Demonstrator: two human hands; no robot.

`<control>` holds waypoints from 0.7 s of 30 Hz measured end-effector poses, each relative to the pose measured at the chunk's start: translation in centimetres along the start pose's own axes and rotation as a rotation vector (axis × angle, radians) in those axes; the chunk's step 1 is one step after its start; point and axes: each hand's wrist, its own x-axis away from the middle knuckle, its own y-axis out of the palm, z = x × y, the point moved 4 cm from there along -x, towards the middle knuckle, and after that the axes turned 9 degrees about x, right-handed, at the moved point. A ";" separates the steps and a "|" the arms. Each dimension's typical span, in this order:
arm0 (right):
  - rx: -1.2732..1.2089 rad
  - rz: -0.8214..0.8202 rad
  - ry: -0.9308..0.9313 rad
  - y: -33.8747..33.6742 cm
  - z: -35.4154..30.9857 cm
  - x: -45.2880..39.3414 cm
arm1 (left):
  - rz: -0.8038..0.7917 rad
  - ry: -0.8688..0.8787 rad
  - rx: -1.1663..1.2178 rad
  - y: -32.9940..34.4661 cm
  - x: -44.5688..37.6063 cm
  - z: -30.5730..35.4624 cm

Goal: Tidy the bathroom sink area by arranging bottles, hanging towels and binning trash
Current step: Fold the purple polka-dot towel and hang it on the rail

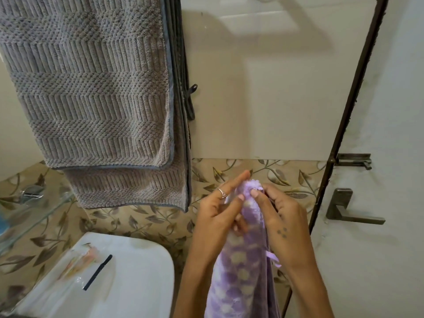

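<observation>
A purple towel with pale dots [243, 267] hangs down between my two hands, low and right of centre. My left hand [218, 216], with a ring on one finger, grips its left side near the top. My right hand [282, 216] pinches the fluffy top edge from the right. A large grey ribbed towel [91, 92] hangs folded on the wall at the upper left, apart from my hands.
A white sink rim [142, 267] at the lower left carries a clear plastic wrapper [75, 267] and a thin black stick [97, 271]. A glass shelf [34, 214] juts out at the far left. A door with a dark lever handle [348, 210] stands at the right.
</observation>
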 end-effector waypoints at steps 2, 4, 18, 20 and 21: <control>0.042 -0.098 -0.003 -0.3 0.1 0.1 | -0.003 0.098 -0.298 -0.8 -0.2 0.9; 0.087 -0.142 -0.020 -0.8 0.2 0.1 | -0.021 0.110 -0.495 -1.2 -0.3 1.3; 0.048 -0.089 -0.141 -2.2 -0.9 0.2 | -0.213 -0.180 -0.148 -0.1 0.0 0.3; 0.021 -0.072 -0.128 -2.4 -0.9 0.1 | -0.164 -0.131 -0.178 0.1 -0.1 0.4; -0.022 -0.056 -0.103 -2.6 -0.8 0.0 | -0.137 -0.094 -0.186 0.3 -0.1 0.7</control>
